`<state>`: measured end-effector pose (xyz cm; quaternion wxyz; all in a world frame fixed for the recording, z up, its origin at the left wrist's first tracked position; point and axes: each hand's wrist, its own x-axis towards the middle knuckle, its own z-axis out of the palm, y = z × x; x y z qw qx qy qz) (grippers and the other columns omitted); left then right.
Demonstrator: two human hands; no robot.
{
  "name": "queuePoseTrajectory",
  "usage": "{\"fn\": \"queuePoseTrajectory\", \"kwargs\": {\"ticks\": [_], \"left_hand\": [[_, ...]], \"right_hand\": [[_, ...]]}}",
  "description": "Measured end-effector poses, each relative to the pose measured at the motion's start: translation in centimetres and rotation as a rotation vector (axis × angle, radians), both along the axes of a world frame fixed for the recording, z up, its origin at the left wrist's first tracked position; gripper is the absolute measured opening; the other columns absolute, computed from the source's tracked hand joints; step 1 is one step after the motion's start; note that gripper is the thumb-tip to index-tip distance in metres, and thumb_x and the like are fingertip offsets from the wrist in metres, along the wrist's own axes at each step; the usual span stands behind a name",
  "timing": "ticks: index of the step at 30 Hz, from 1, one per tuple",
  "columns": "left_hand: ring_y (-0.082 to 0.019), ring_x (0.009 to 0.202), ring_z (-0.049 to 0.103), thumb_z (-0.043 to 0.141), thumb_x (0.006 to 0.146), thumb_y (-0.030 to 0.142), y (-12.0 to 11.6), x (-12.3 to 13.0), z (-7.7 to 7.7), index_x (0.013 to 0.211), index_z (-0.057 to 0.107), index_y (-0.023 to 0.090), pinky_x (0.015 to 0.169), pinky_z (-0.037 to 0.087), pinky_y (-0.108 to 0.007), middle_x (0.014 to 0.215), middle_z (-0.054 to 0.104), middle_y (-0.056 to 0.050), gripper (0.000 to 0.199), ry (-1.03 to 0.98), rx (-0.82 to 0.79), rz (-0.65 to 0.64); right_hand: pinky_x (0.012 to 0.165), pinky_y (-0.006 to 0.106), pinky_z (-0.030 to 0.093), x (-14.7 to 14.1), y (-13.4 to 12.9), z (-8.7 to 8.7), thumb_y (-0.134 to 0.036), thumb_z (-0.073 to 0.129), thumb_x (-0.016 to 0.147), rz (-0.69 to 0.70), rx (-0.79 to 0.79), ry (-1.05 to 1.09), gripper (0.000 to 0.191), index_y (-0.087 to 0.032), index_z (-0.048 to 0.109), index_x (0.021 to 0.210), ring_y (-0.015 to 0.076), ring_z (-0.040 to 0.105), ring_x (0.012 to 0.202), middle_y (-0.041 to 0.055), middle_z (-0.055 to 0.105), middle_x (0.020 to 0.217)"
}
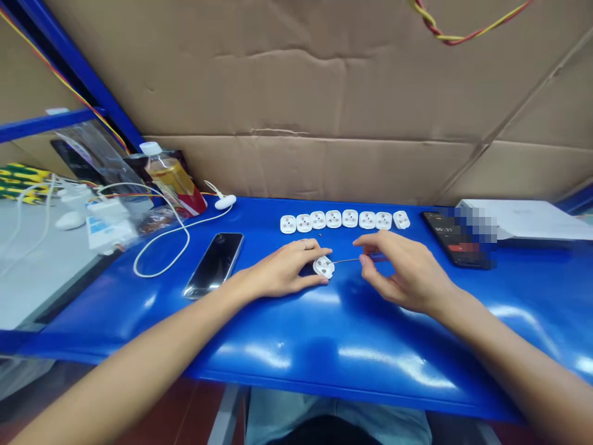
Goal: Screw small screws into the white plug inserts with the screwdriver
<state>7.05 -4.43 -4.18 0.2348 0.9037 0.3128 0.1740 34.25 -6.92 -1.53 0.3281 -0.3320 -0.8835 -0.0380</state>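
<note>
The left hand [288, 267] pinches a white disc [324, 267], the right hand [407, 272] grips a screwdriver [347, 260] to the disc's right — held so low, its tip could slip

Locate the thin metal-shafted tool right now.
In the head view, the tool is right of centre, in the right hand, its tip at the white piece in the left hand, nearer the wearer than the row of white parts.
</note>
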Motion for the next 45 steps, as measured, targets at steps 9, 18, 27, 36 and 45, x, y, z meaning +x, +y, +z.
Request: {"fn": "queuePoseTrajectory", "kwargs": {"ticks": [9,18,27,36,45], "left_hand": [[-0.027,0.116,0.066,0.066,0.103,0.045,0.0,0.0,0.2,0.150,0.057,0.021,0.102,0.053,-0.040,0.126,0.067,-0.012,0.053,0.046,0.011,0.011],[-0.028,0.116,0.066,0.064,0.104,0.046,0.1,-0.2,0.5,0.150,0.056,0.018,0.102,0.053,-0.042,0.128,0.067,-0.014,0.055,0.119,0.038,0.010],[-0.028,0.121,0.065,0.065,0.104,0.045,-0.1,-0.3,0.9,0.147,0.058,0.020,0.106,0.052,-0.041,0.132,0.066,-0.013,0.050,0.108,0.031,0.012],[-0.028,0.119,0.066,0.065,0.103,0.044,0.0,-0.3,0.9,0.146,0.060,0.020,0.104,0.054,-0.044,0.128,0.068,-0.013,0.049,0.094,0.028,0.004],[-0.028,0.120,0.065,0.064,0.104,0.045,0.0,-0.2,1.0,0.146,0.059,0.018,0.105,0.053,-0.043,0.129,0.068,-0.013,0.051,0.111,0.010,0.009]], "right_hand": [[0.072,0.036,0.056,0.2,0.3,0.4,-0.019,0.055,0.101,0.087,-0.020,-0.038,0.014,-0.021,0.061,0.113,0.0229,0.070,0.082,0.0061,0.073,0.090],[0.067,0.036,0.055,0.6,0.5,0.3,-0.026,0.052,0.107,0.043,0.002,-0.068,0.013,-0.019,0.061,0.115,0.0224,0.070,0.075,0.0068,0.075,0.089],[0.071,0.037,0.057,0.5,0.3,0.3,-0.023,0.058,0.101,0.060,-0.061,-0.050,0.018,-0.017,0.060,0.118,0.0240,0.073,0.081,0.0085,0.076,0.093],[0.073,0.038,0.058,0.3,0.2,0.4,-0.015,0.055,0.095,0.091,-0.077,-0.020,0.022,-0.021,0.058,0.116,0.0238,0.072,0.085,0.0083,0.075,0.096],[0.072,0.036,0.058,0.5,0.4,0.2,-0.022,0.054,0.102,0.060,-0.071,-0.055,0.014,-0.020,0.061,0.114,0.0230,0.074,0.082,0.0075,0.077,0.094]]}}
